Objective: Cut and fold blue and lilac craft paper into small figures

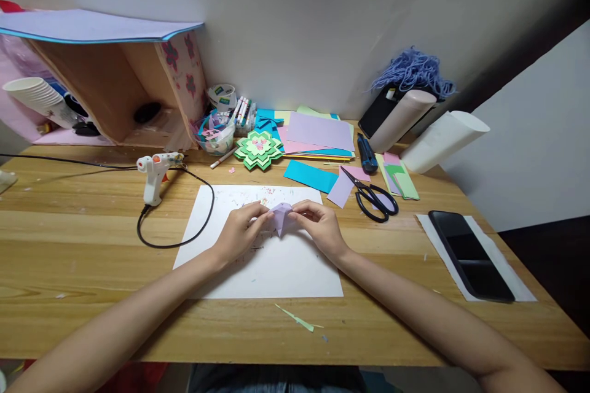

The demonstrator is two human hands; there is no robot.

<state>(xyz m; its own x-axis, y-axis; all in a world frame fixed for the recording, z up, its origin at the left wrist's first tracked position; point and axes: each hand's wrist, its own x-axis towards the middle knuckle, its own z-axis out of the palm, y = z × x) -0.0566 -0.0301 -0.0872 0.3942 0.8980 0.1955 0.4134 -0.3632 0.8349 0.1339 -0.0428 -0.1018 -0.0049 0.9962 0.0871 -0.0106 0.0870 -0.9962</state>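
Note:
A small folded piece of lilac paper [281, 219] is held between my two hands, its pointed end facing down toward me. My left hand [239, 230] pinches its left edge with thumb and fingers. On the opposite edge, my right hand [321, 227] grips it the same way. Under both hands lies a white sheet [281, 276] with coloured marks on its far half. Just beyond the sheet sits a layered green paper flower [259, 150] with a pink centre.
A white glue gun [157, 175] with a looping black cord stands at left. Black scissors [375, 199], a blue cutter [367, 155] and cut paper strips lie at right, with a phone [470, 252] farther over. Paper stacks, a tub of scraps [216, 134] and a cardboard box [182, 89] line the back.

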